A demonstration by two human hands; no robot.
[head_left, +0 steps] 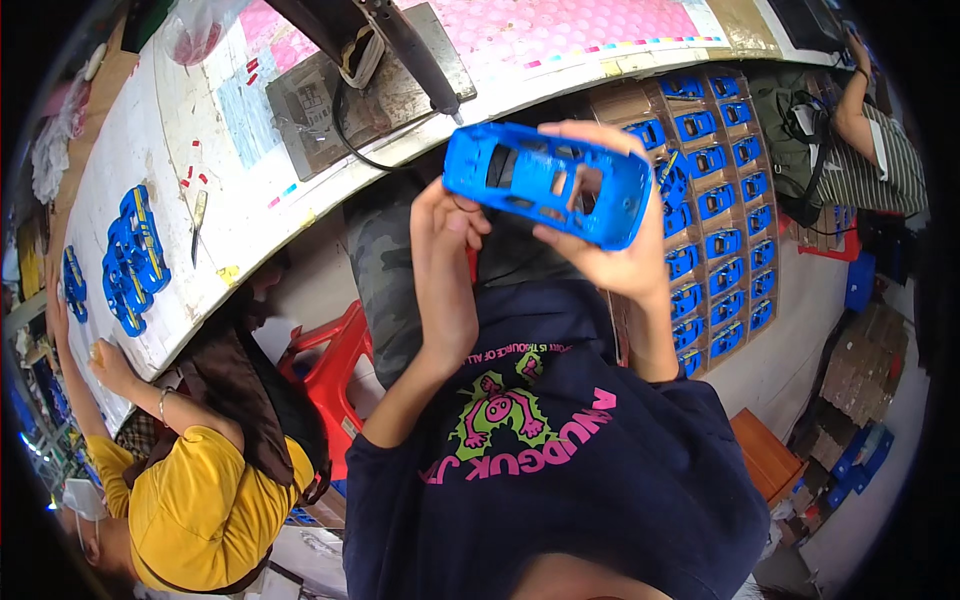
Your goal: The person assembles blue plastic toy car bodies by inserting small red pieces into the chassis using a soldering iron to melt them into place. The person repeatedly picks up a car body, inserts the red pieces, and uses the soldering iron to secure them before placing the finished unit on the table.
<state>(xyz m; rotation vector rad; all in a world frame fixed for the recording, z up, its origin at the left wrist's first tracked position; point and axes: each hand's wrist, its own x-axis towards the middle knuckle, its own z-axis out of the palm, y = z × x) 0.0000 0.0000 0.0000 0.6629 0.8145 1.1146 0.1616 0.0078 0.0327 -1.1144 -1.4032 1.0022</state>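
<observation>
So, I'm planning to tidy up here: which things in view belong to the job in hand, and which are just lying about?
Likely belong:
- blue car shell, gripped by the right hand
- similar shells in the cardboard tray
- dark pointed-tip tool, perhaps

Apparently lying about:
- red scraps
- slim hand tool on the white bench

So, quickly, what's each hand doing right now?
Left hand: fingers curled beneath one end of the blue car shell; can't tell whether it grips.
Right hand: closed, holding the shell's other end.
</observation>
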